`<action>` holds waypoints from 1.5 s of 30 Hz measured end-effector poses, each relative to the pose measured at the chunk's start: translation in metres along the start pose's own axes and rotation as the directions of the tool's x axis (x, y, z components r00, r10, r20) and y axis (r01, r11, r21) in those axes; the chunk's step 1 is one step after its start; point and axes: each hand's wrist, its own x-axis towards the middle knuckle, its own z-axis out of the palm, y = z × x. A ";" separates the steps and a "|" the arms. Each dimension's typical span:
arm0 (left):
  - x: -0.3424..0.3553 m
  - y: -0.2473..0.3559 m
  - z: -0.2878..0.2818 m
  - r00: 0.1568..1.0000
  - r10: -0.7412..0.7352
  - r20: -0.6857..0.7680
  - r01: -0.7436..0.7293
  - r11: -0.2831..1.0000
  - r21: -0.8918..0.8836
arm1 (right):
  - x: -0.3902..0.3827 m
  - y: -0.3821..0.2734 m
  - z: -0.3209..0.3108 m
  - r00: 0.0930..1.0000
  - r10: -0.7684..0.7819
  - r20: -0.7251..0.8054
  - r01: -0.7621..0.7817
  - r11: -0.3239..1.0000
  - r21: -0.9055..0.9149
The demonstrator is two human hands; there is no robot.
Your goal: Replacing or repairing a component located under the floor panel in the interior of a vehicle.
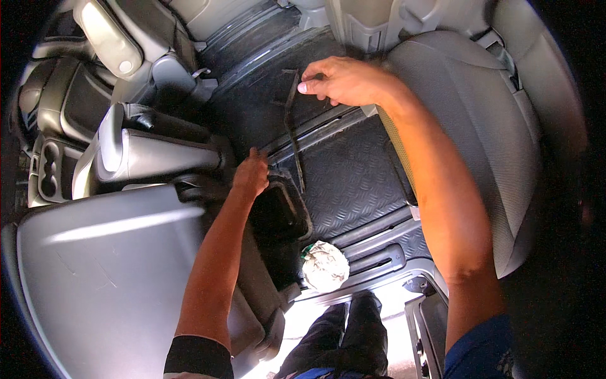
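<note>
A long, thin, bent dark strip (290,120) runs down over the vehicle's floor. At its upper part is my right hand (344,81), fingers curled and thumb against forefinger in a pinch at the strip. The strip's lower end comes down on the ribbed dark floor mat (353,174). My left hand (252,174) is lower and to the left, closed, beside the folded seat and the rim of a recessed floor well (306,218). What its fingers hold, if anything, is hidden. A crumpled white cloth (326,266) lies near the door sill.
A grey fabric seat (467,120) stands on the right. Folded seats with hard grey backs (107,252) fill the left, and a cup holder (49,167) is at the far left. Metal floor rails (372,237) cross by the sill (372,275). My legs (341,335) are at the doorway.
</note>
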 end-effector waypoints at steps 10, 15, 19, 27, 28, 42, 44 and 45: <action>-0.007 -0.018 0.015 0.994 0.001 -0.110 -0.007 0.998 -0.060 | 0.006 0.002 0.003 0.999 -0.046 -0.006 0.045 0.996 -0.082; -0.001 0.004 -0.028 0.861 -0.354 0.364 0.402 0.914 -0.062 | -0.001 0.006 0.001 1.000 -0.003 0.007 0.003 0.999 -0.039; -0.024 -0.012 0.000 0.979 -0.061 -0.195 0.038 0.992 -0.119 | 0.005 0.002 0.004 1.000 -0.015 -0.008 0.015 1.000 -0.010; 0.000 -0.013 0.000 0.944 -0.330 0.022 0.325 0.911 -0.254 | 0.001 0.002 0.002 1.000 -0.008 0.004 0.008 0.997 0.083; -0.003 -0.015 0.005 0.946 -0.324 0.024 0.319 0.913 -0.254 | 0.000 0.001 0.002 1.000 -0.002 0.011 0.001 0.994 0.107; -0.012 0.000 -0.015 0.982 -0.056 0.181 0.084 0.986 -0.147 | 0.005 0.013 0.003 1.000 -0.008 -0.001 0.008 0.992 0.126; -0.008 -0.007 -0.010 0.976 -0.164 0.141 0.177 0.980 -0.089 | 0.007 0.010 0.004 1.000 -0.023 0.001 0.023 0.993 0.117; -0.005 -0.014 -0.011 0.936 -0.248 0.249 0.280 0.955 -0.101 | 0.006 0.008 0.005 1.000 -0.026 -0.001 0.026 0.990 0.141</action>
